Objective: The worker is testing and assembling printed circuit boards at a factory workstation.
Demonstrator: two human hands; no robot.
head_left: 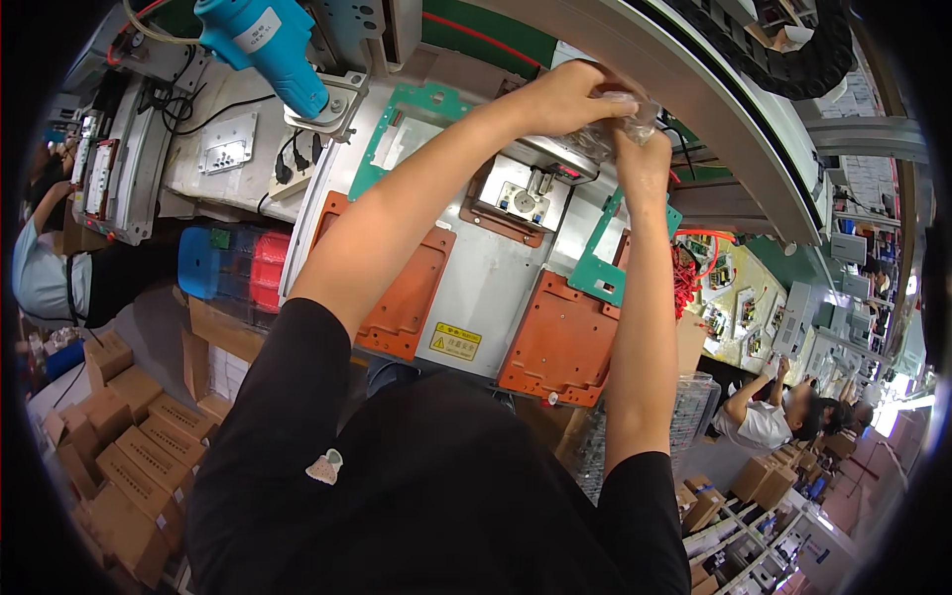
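Observation:
Both arms reach far forward over a metal work machine. My left hand [563, 99] is closed, its thumb and fingers pinching a crinkled clear plastic bag [643, 119]. Just right of it, my right hand [643, 159] is closed on the same bag from below. What the bag contains, if anything, I cannot make out. Under the hands is a metal fixture [521, 201] on a brown base. Orange-brown plates [557, 337] lie on the silver machine bed [486, 297], with green frame plates [600, 266] beyond them.
A blue cylindrical device [268, 50] stands at the upper left. A metal beam [734, 129] crosses above the right hand. Blue and red bins [220, 263] sit left of the machine. Cardboard boxes [149, 466] are stacked lower left. Other people [769, 412] work at both sides.

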